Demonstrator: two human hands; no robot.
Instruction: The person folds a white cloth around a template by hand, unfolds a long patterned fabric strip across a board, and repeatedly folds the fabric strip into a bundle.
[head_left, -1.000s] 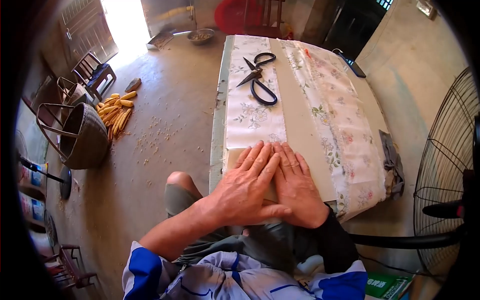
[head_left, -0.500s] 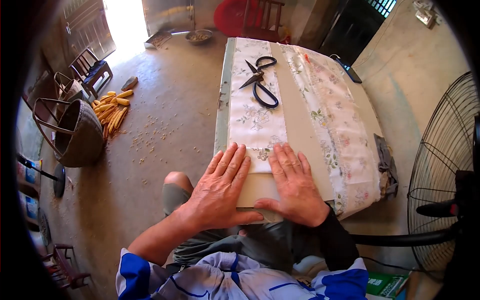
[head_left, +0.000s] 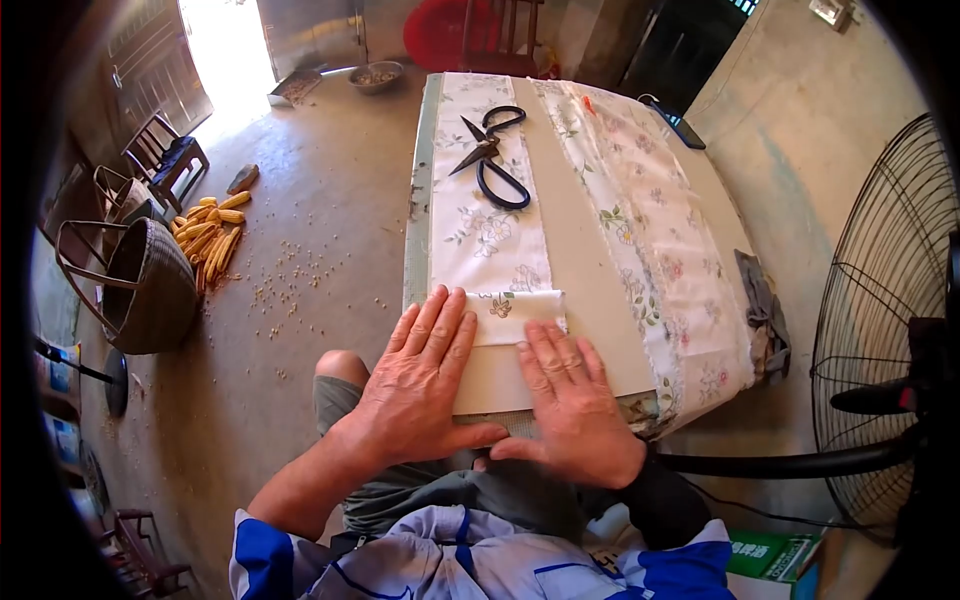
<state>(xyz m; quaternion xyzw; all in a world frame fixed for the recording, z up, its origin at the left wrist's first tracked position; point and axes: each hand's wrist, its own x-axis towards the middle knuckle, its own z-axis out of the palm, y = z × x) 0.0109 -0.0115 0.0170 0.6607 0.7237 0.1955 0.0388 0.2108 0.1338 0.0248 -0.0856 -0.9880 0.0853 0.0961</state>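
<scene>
A white floral cloth strip (head_left: 486, 240) runs along the table's left side, its near end folded over into a band. My left hand (head_left: 415, 385) lies flat with fingers stretched over the left part of this fold. My right hand (head_left: 572, 400) is spread, its fingertips at the fold's lower right edge. Black-handled scissors (head_left: 488, 150) rest with parted blades on the far part of the strip. To the right, more floral cloth (head_left: 670, 240) lies on the beige board (head_left: 590, 280).
A large wire fan (head_left: 885, 330) stands close at the right. A dark phone (head_left: 680, 125) and a grey rag (head_left: 765, 315) lie at the table's right edge. On the floor at left are a woven basket (head_left: 155, 285) and corn cobs (head_left: 208, 238).
My hands have moved apart from their overlapped position, uncovering the folded cloth end. My right hand has drawn back towards me since half a second ago. The view has shifted slightly.
</scene>
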